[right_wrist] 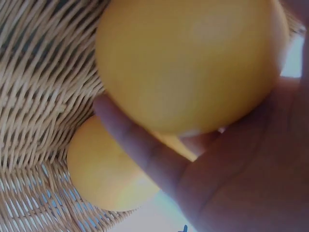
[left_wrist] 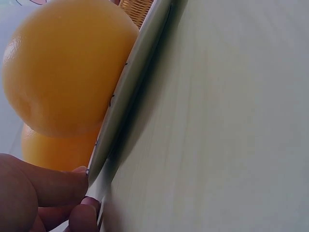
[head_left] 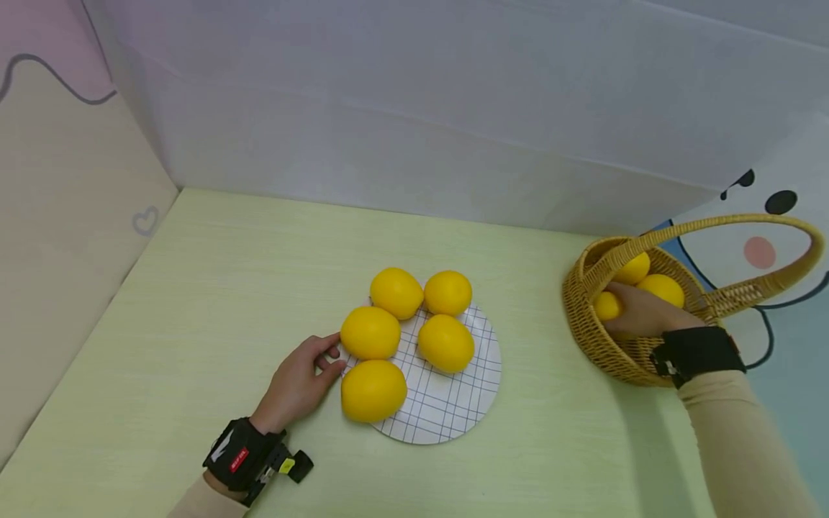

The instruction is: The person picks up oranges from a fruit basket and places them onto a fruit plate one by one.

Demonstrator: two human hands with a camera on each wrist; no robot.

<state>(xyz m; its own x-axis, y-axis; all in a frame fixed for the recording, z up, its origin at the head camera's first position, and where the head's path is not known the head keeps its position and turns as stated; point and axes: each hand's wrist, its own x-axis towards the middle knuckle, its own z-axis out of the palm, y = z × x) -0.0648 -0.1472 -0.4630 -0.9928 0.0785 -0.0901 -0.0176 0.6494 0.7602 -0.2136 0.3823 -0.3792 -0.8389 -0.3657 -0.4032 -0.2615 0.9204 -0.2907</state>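
Note:
My left hand pinches the left rim of a round white plate with dark grid lines, thumb and fingertips right at the edge in the left wrist view. Several yellow lemons lie on the plate, mostly over its left and far parts. Inside a wicker basket at the right, my right hand grips a lemon, its fingers curved around it. Two more lemons sit in the basket beside that hand. Part of the gripped lemon is hidden by the hand in the head view.
The basket's tall arched handle rises over the right wrist. A pale wall stands behind the light wood table, with another wall on the left and a patterned one at the right.

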